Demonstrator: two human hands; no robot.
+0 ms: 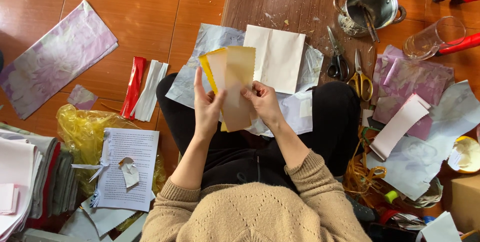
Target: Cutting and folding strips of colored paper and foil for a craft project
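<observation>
Both my hands hold a small stack of paper strips (233, 79), yellow and tan with zigzag-cut top edges, fanned out above my lap. My left hand (207, 106) grips the stack's left side, fingers pointing up along it. My right hand (262, 102) pinches the right edge of the front tan strip. Behind the strips a white folded sheet (278, 57) lies on pale patterned papers (212, 42) over a brown wooden board (280, 7). I sit cross-legged in dark trousers and a beige knit sweater.
Black-handled scissors (337, 57) and yellow-handled scissors (361, 77) lie on the board beside a metal pot (372, 2). A glass (434, 37) lies on its side at right among purple flowered papers (410, 79). Left: flowered sheet (55, 57), red and white strips (142, 87), yellow bag (82, 127), printed page (125, 167).
</observation>
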